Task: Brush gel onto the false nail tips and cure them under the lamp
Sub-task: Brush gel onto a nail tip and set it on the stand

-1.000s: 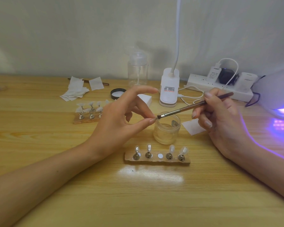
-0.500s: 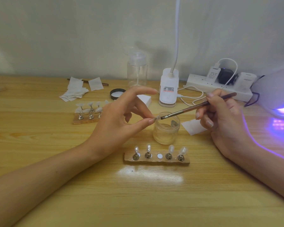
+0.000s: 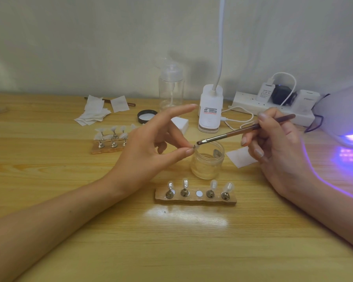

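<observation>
Brush at nail tip; desk-lamp label illegible

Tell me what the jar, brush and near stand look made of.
Jar: clear, thick-walled, glossy; likely glass, maybe plastic. Brush: glossy reddish-brown handle, wood or plastic, with a shiny metal ferrule. Near stand: tan, matte, rough-edged base, wood or stone by its look; silver metal pegs.

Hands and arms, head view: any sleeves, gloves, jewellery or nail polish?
The left hand and right hand are bare: no gloves, rings or watch show. The left forearm and right forearm are bare to the frame edge, with no sleeves. The right hand's nails look unpainted. Purple glow from the lamp edges the right forearm.
</observation>
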The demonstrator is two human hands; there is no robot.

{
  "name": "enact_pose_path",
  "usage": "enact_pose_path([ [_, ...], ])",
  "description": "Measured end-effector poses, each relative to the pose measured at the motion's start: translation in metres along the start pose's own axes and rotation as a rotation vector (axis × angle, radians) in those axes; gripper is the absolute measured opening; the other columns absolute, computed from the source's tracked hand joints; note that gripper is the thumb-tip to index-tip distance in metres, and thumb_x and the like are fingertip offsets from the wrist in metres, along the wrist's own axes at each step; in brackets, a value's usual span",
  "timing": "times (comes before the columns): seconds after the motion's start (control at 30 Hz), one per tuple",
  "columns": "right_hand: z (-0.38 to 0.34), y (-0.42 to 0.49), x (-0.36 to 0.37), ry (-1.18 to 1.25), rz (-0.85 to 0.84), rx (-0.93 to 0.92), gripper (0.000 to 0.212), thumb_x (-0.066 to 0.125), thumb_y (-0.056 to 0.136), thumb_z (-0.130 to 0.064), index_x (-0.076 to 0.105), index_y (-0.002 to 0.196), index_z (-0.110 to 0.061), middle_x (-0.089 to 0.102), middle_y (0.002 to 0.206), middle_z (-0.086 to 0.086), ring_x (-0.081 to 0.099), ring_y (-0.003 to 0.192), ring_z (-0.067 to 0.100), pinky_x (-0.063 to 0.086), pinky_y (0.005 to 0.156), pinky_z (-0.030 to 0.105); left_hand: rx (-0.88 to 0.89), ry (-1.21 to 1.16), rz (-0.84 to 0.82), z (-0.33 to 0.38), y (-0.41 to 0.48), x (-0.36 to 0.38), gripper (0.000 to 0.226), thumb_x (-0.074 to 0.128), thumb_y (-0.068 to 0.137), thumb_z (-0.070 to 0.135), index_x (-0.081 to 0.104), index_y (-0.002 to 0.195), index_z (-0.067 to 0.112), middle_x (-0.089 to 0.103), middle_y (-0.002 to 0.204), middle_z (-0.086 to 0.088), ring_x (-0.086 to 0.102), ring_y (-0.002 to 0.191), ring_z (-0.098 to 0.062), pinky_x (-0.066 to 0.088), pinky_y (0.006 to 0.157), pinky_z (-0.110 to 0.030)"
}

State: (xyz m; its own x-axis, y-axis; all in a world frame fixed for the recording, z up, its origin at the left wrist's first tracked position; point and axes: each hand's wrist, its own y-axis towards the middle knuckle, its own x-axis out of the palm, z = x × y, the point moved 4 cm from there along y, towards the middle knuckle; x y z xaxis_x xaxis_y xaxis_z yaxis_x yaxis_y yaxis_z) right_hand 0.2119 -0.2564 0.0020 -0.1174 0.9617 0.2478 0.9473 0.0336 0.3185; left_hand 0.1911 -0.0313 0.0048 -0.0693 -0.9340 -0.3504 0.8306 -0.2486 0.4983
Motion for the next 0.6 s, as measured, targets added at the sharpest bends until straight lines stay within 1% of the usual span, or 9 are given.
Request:
enact_pose_path([
  [0.07, 0.0013, -0.0005, 0.0008, -0.037, -0.002, 0.019, 0.027, 0.049, 0.101, -0.025, 0.043, 0.076, -0.02, 0.064, 0.06, 0.006, 0.039, 0.038, 0.01, 0.027, 0.038, 0.018, -0.02, -0.027, -0.005, -0.0016, 0.0006, 0.0001, 0.067, 0.08, 0.084, 0.011, 0.051, 0.143, 0.025, 0.071, 0.081, 0.007, 0.069, 0.081, -0.01, 0.043, 0.059, -0.042],
  [0.13, 0.0025, -0.0001, -0.0019, -0.053, 0.056, 0.049, 0.028, 0.047, 0.102, -0.022, 0.044, 0.075, -0.021, 0.062, 0.057, 0.006, 0.038, 0.037, 0.01, 0.023, 0.038, 0.019, -0.037, -0.053, -0.008, -0.0024, 0.0008, 0.0, 0.067, 0.081, 0.083, 0.012, 0.051, 0.142, 0.026, 0.071, 0.08, 0.006, 0.071, 0.082, -0.013, 0.044, 0.061, -0.042],
  [0.23, 0.002, 0.0003, -0.0035, 0.002, 0.079, 0.054, 0.029, 0.045, 0.103, -0.019, 0.045, 0.074, -0.022, 0.062, 0.057, 0.006, 0.036, 0.036, 0.008, 0.025, 0.038, 0.017, -0.053, -0.077, -0.013, -0.0021, 0.0006, -0.0001, 0.065, 0.081, 0.081, 0.019, 0.053, 0.14, 0.027, 0.071, 0.08, 0.005, 0.072, 0.086, -0.019, 0.047, 0.064, -0.051],
  [0.3, 0.0004, 0.0003, -0.0005, 0.018, 0.021, 0.028, 0.025, 0.048, 0.1, -0.023, 0.042, 0.076, -0.02, 0.065, 0.059, 0.007, 0.036, 0.037, 0.008, 0.028, 0.038, 0.016, -0.066, -0.084, -0.014, -0.0019, 0.0006, -0.0003, 0.065, 0.079, 0.08, 0.02, 0.053, 0.139, 0.026, 0.072, 0.08, 0.005, 0.072, 0.084, -0.017, 0.047, 0.065, -0.055],
  [0.37, 0.0, -0.0004, 0.0021, -0.003, -0.01, 0.023, 0.023, 0.051, 0.095, -0.028, 0.041, 0.077, -0.019, 0.066, 0.061, 0.007, 0.038, 0.037, 0.01, 0.027, 0.038, 0.017, -0.07, -0.081, -0.012, -0.0018, 0.0006, -0.0003, 0.065, 0.079, 0.079, 0.021, 0.053, 0.139, 0.026, 0.071, 0.079, 0.006, 0.071, 0.081, -0.012, 0.047, 0.065, -0.055],
  [0.5, 0.002, 0.0, -0.0032, -0.03, 0.076, 0.048, 0.028, 0.047, 0.102, -0.021, 0.044, 0.074, -0.021, 0.062, 0.056, 0.006, 0.039, 0.038, 0.01, 0.026, 0.038, 0.018, -0.075, -0.084, -0.011, -0.0018, 0.0005, -0.0006, 0.065, 0.079, 0.078, 0.023, 0.054, 0.137, 0.026, 0.071, 0.079, 0.005, 0.072, 0.081, -0.013, 0.049, 0.068, -0.059],
  [0.6, 0.0003, 0.0001, -0.0016, 0.019, 0.034, 0.011, 0.032, 0.047, 0.102, -0.021, 0.047, 0.07, -0.024, 0.064, 0.058, 0.007, 0.039, 0.038, 0.01, 0.028, 0.039, 0.017, -0.081, -0.09, -0.01, -0.0024, 0.0006, -0.0007, 0.063, 0.081, 0.078, 0.019, 0.056, 0.135, 0.026, 0.071, 0.079, 0.001, 0.072, 0.081, -0.019, 0.049, 0.07, -0.063],
])
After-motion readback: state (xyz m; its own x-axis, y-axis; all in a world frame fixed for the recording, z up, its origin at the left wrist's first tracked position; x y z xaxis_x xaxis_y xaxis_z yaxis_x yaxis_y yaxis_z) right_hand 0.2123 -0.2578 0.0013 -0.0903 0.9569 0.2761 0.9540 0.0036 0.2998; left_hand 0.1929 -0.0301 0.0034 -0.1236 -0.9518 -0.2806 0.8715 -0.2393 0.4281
